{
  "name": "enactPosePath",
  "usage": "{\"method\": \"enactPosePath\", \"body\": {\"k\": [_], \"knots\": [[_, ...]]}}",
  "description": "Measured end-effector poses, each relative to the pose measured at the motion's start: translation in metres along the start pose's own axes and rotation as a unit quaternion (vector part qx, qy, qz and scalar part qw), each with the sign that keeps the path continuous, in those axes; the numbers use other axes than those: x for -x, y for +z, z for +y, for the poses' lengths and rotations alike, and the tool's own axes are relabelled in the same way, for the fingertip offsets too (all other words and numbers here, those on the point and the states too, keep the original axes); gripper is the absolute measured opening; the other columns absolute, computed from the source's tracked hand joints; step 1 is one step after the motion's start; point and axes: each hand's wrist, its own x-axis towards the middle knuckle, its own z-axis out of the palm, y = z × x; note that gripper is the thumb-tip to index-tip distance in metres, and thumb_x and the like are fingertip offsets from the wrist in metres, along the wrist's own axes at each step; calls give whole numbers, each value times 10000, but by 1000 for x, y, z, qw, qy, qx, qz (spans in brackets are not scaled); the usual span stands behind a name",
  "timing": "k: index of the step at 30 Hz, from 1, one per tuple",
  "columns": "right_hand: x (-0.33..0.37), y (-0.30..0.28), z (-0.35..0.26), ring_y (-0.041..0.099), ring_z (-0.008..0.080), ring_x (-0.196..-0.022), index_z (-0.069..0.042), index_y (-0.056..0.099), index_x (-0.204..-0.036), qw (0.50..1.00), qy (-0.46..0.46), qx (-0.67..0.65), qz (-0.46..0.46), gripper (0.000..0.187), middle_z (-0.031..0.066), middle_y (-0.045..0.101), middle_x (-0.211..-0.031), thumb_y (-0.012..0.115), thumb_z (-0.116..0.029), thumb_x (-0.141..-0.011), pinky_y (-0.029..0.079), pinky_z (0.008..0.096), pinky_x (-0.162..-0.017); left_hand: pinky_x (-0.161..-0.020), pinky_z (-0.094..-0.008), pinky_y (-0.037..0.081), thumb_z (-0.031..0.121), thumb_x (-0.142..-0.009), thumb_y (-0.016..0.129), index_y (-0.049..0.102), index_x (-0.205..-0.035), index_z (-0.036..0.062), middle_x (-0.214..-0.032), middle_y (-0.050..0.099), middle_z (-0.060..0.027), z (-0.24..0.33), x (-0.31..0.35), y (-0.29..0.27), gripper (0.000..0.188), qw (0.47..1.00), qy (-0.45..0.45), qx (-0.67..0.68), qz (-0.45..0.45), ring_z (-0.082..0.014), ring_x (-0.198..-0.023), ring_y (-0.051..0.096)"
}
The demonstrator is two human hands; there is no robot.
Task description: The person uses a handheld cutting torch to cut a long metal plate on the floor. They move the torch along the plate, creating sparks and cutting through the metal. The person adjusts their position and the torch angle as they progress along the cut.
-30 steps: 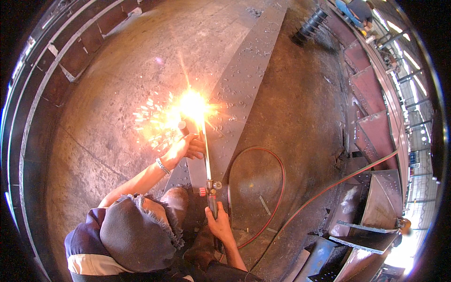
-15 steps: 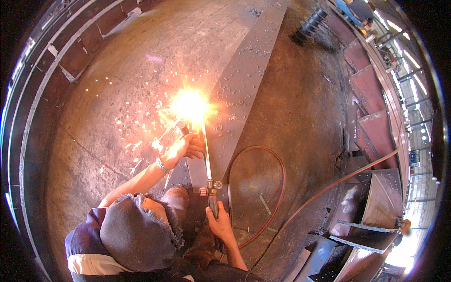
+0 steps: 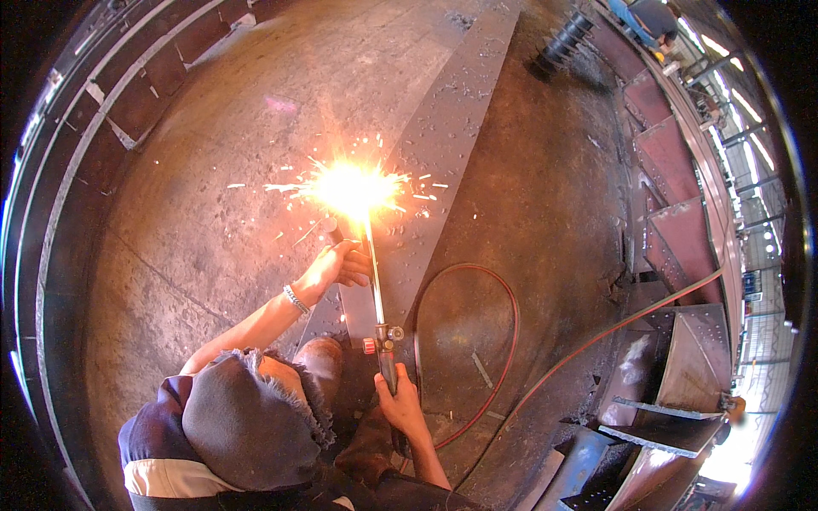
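Observation:
My right hand [image 3: 400, 400] is closed around the dark handle of a cutting torch [image 3: 375, 281]. Valves and a red knob sit just ahead of that grip. The torch's long bright tube reaches up to a white-hot glare with sparks [image 3: 351, 187], which hides the tip and the spot being burned. My left hand [image 3: 336, 268] has its fingers curled beside the tube, and a dark round bar [image 3: 333, 230] sticks out from it toward the glare. Below lies a long grey steel plate [image 3: 452, 111], strewn with small bits.
A red hose [image 3: 516, 315] loops over the brown floor on the right. Steel beams with ribs [image 3: 682, 230] line the right side, and dark beams [image 3: 77, 162] the left. A black coil [image 3: 562, 47] lies at the far right. Another person [image 3: 652, 21] is beyond it.
Sparks now fan out to both sides, with more on the right and fewer at the lower left. The glare has shifted slightly to the right. Both hands stay almost in place.

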Motion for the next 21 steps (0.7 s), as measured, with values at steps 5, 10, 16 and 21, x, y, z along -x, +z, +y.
{"method": "enactPosePath", "body": {"k": [5,10,16,21], "knots": [[0,1,10,669,304,-741,-27,488,-1026,1000,-10,1,16,272,159,636,-756,573,-275,-954,495,406,-669,-668,-299,504,433,-983,373,683,-1053,-13,-973,722,-152,2,-1,8,548,1000,-1,7,-8,-221,-729,688],[-2,3,7,686,324,-797,-22,504,-1032,1000,6,8,0,269,171,669,-801,573,-269,-951,507,410,-709,-664,-297,501,437,-982,360,664,-1066,-34,-977,717,-168,3,3,3,567,1000,-1,7,7,-228,-728,686],[-1,1,6,681,359,-829,-17,514,-1033,1000,20,14,1,267,181,676,-818,575,-261,-944,505,424,-727,-666,-297,500,440,-984,343,653,-1071,-53,-968,713,-173,-2,-1,4,589,1000,-3,17,-10,-230,-730,686],[2,1,-5,662,406,-834,-17,512,-1039,1000,17,8,5,279,216,655,-813,577,-268,-938,493,450,-722,-669,-297,500,437,-983,336,654,-1076,-55,-972,713,-176,1,2,0,593,1000,-9,10,0,-227,-732,686]]}}
